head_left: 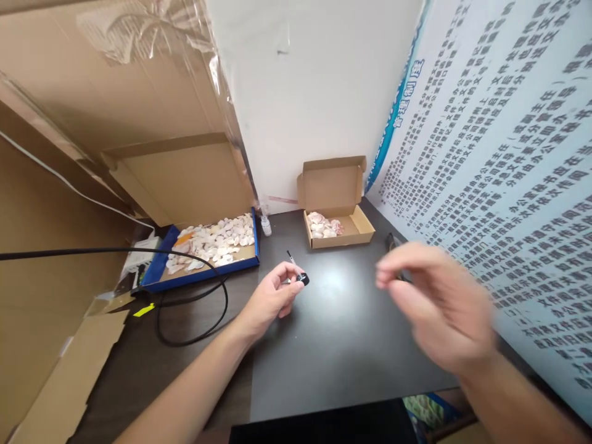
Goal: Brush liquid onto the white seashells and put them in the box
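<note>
My left hand (272, 293) is closed over the middle of the dark tabletop, its fingers pinched on a brush cap. The brush cap (303, 279) is black, and its thin stem points up and to the left, ending in a dark tip. My right hand (444, 308) is raised at the right and blurred by motion. Its thumb and index fingertips are pressed together, and I cannot make out whether anything is between them. Behind my left hand, a small clear bottle (266, 226) with a pale label stands by the wall.
A blue-edged box (217, 269) of shells lies at the left, lid raised. A smaller cardboard box (342, 240) with several shells sits at the back. A black cable (226, 302) loops over the left side of the table. A printed poster (490, 154) covers the right wall.
</note>
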The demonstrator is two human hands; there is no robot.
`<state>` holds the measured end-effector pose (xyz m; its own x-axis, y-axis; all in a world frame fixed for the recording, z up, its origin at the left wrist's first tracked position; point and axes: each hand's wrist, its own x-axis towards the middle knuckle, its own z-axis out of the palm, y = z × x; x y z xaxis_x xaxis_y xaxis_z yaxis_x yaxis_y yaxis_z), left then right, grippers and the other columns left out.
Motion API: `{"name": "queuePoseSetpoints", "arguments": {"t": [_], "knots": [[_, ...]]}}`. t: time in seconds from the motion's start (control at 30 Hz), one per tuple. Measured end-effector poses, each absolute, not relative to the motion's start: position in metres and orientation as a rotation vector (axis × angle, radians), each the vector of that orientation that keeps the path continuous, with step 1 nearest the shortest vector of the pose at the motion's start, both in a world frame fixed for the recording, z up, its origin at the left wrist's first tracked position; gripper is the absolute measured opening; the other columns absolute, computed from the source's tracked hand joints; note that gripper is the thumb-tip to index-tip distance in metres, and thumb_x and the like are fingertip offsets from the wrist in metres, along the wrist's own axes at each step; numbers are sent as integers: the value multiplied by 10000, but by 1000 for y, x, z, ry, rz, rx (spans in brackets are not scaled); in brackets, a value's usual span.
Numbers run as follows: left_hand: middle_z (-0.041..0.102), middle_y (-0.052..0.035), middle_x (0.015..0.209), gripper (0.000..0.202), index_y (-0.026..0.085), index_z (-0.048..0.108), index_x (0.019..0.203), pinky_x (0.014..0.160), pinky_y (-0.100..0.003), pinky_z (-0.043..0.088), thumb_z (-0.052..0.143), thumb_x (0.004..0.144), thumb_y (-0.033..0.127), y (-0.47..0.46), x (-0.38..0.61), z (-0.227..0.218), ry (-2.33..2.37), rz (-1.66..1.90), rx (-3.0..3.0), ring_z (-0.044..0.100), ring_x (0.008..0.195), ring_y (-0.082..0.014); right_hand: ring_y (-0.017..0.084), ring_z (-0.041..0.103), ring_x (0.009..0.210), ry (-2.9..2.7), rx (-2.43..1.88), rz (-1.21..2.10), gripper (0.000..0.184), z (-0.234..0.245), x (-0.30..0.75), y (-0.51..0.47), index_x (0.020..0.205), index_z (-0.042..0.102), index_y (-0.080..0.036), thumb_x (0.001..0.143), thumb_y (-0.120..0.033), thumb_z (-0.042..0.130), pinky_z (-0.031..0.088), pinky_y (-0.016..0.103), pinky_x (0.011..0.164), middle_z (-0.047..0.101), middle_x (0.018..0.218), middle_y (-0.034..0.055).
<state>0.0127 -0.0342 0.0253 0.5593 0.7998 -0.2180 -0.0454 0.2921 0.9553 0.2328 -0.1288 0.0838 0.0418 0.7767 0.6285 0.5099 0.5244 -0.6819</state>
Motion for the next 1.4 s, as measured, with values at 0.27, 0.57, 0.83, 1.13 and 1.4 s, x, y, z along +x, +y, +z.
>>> {"name": "queuePoseSetpoints", "arguments": {"t": [0.27,0.57,0.83,1.13,1.4], "knots": [[370,64,796,430,194,565,1036,406,-164,218,762,771,470,-31,13,20,795,732,1168,266,474,8,118,545,737,-1490,-1221,1364,310,20,192,-59,1032,592,-178,966,-458,479,437,269,695,598,844,17],[406,32,856,443,212,542,1201,554,-213,331,651,825,418,-16,5,9,1030,751,1532,365,601,-58,72,480,629,-1072,-1090,1530,470,18,190,-35,913,609,-148,729,-555,754,369,239,605,604,821,23],[539,-37,1076,244,239,560,1070,732,-307,372,497,881,380,-16,0,9,1403,182,2209,566,856,-184,82,480,632,-1102,-1183,1177,395,-4,219,-23,898,547,-183,726,-463,767,385,247,595,503,782,-30],[517,-22,1016,210,240,575,986,752,-311,387,434,913,378,-15,7,1,1398,301,2241,543,837,-166,102,490,711,-1175,-1170,1136,339,-11,215,-25,912,590,-178,744,-417,764,428,263,662,534,825,-12],[548,8,916,247,197,518,989,598,-248,385,557,860,405,-12,10,-7,1101,608,1722,466,614,-80,87,527,625,-1063,-1153,1323,417,1,214,-29,896,578,-177,736,-523,748,376,234,552,618,849,15]]}}
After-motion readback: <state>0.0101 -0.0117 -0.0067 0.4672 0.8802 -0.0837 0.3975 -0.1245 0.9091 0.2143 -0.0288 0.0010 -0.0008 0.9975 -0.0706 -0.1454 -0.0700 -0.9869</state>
